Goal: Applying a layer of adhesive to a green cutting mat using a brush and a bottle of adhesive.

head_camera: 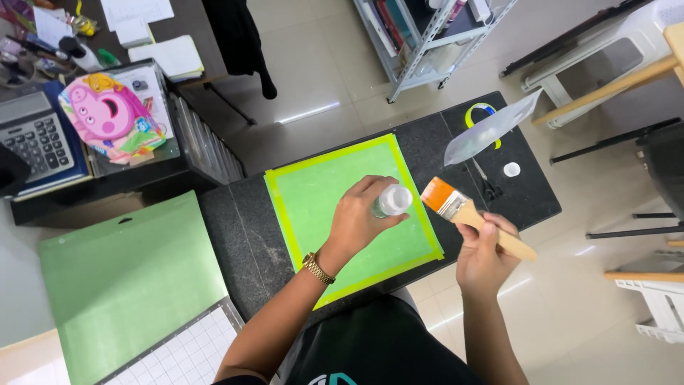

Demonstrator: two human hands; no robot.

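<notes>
Application step, by appearance: left hand (358, 221) grips an uncapped bottle (392, 201) over the green mat (335, 192) on the table (235, 221), right hand (483, 255) clasps a brush (463, 212) beside it; next, wetting the bristles calls for tilting the bottle.

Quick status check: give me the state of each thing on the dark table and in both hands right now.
Left hand: gripping the small clear bottle, tipped over the green mat.
Right hand: holding the paintbrush, bristles raised off the mat.
Green mat: flat, edges taped.
White cap: off, lying on the dark table.
Scissors: lying closed.
</notes>
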